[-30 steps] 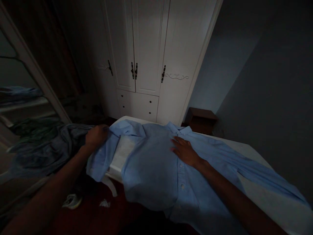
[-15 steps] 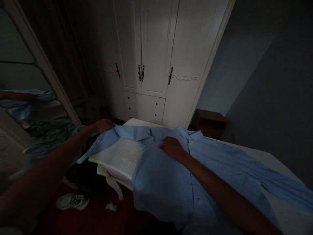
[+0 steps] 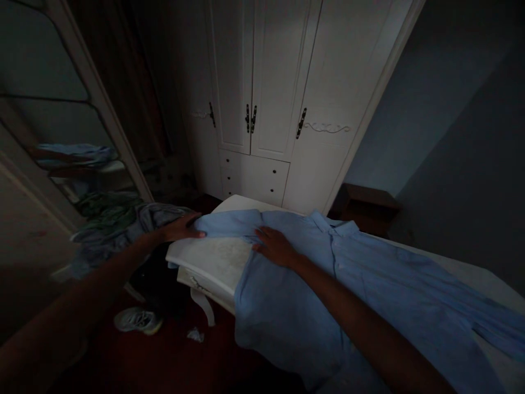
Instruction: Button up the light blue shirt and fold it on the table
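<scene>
A light blue button-up shirt (image 3: 287,306) lies spread over a white table (image 3: 217,254), its collar toward the wardrobe and its lower part over the near edge. One sleeve (image 3: 229,223) reaches left across the tabletop, the other runs right. My left hand (image 3: 182,228) is at the left sleeve by the table's left end, thumb and fingers apart, touching the cloth. The sleeve's far end is mostly hidden behind that hand and the table edge. On the shirt near the left sleeve's shoulder seam rests my right hand (image 3: 275,247), open, with its fingers spread.
A white wardrobe (image 3: 274,87) with drawers stands behind the table. Rumpled clothes (image 3: 123,224) are heaped at left, near a mirror (image 3: 77,131). A sneaker (image 3: 137,320) and a crumpled scrap (image 3: 196,334) lie on the red floor. A brown nightstand (image 3: 369,205) stands back right.
The left sleeve's cuff end, held out to the left before, has dropped out of sight at the table edge. My left hand has opened. My right hand has slid slightly toward the sleeve.
</scene>
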Tool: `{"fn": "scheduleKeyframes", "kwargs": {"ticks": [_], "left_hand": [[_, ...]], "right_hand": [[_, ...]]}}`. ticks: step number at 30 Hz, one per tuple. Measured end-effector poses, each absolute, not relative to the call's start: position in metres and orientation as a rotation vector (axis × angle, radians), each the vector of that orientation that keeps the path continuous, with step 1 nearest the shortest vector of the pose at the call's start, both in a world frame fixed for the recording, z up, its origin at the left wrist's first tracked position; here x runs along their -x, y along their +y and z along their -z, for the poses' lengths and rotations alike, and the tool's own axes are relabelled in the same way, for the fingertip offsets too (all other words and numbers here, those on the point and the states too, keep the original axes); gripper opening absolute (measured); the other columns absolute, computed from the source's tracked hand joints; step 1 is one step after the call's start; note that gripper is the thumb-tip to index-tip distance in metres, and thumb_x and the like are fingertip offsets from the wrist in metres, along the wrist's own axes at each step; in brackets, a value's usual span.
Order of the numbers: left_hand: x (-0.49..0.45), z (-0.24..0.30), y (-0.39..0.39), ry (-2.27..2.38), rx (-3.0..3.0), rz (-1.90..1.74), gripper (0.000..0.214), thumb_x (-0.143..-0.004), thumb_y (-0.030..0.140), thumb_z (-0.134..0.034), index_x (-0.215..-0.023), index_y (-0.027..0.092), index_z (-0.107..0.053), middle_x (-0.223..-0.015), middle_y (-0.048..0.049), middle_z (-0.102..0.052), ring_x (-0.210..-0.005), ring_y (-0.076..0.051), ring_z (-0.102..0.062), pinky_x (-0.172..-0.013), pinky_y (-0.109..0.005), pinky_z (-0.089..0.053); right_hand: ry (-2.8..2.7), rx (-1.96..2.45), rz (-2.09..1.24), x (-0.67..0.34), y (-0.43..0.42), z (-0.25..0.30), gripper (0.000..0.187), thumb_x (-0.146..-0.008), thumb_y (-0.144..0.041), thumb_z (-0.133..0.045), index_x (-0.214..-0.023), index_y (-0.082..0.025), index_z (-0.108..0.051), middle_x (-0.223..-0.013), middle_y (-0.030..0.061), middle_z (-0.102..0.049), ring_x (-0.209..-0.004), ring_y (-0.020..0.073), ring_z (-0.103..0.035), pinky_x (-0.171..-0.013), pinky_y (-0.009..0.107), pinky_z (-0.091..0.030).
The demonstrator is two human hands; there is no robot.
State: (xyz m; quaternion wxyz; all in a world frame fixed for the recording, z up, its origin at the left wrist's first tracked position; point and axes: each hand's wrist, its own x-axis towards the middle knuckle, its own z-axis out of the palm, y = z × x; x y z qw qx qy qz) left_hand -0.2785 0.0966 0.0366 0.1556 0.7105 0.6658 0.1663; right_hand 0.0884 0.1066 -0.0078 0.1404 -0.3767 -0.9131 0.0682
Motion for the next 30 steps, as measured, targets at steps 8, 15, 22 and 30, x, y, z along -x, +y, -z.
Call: {"fn": "scheduleKeyframes", "kwargs": {"ticks": [8, 15, 22, 30], "left_hand": [[0.281, -0.025, 0.084, 1.956, -2.279, -0.391, 0.064, -0.086, 0.056, -0.045, -0.135, 0.014, -0.051, -0.134, -0.0128, -0.061, -0.12, -0.03, -0.058, -0.101, -0.037, -0.043], [0.283, -0.075, 0.095, 2.487, -2.101, -0.423, 0.04, -0.097, 0.032, -0.031, -0.128, 0.013, -0.049, -0.1, -0.0121, -0.068, -0.09, -0.026, -0.065, -0.075, -0.031, -0.045], [0.27, -0.073, 0.1, 1.804, -2.175, -0.157, 0.038, -0.07, 0.045, -0.07, -0.095, 0.016, -0.067, -0.092, -0.0012, -0.07, -0.085, -0.016, -0.062, -0.072, -0.019, -0.044], [0.295, -0.046, 0.09, 1.811, -2.099, -0.231, 0.042, -0.066, 0.042, -0.065, -0.097, 0.015, -0.068, -0.092, -0.0058, -0.072, -0.085, -0.022, -0.064, -0.077, -0.027, -0.048]], "right_hand": [[-2.287, 1.043, -0.4, -0.098, 0.113, 0.024, 0.066, -0.099, -0.055, -0.035, -0.152, -0.015, -0.031, -0.152, 0.0198, -0.039, -0.143, 0.0274, -0.034, -0.117, 0.049, -0.03], [-2.236, 1.036, -0.353, -0.096, 0.112, 0.024, 0.052, -0.099, -0.043, -0.043, -0.143, -0.015, -0.043, -0.137, 0.0175, -0.053, -0.129, 0.0252, -0.051, -0.11, 0.044, -0.04], [-2.256, 1.076, -0.336, -0.095, 0.108, 0.02, 0.049, -0.099, -0.039, -0.045, -0.14, -0.013, -0.047, -0.136, 0.019, -0.055, -0.128, 0.0264, -0.052, -0.11, 0.044, -0.04], [-2.26, 1.065, -0.331, -0.096, 0.107, 0.018, 0.042, -0.099, -0.036, -0.045, -0.135, -0.017, -0.051, -0.133, 0.0156, -0.058, -0.125, 0.0251, -0.054, -0.109, 0.044, -0.041]]}}
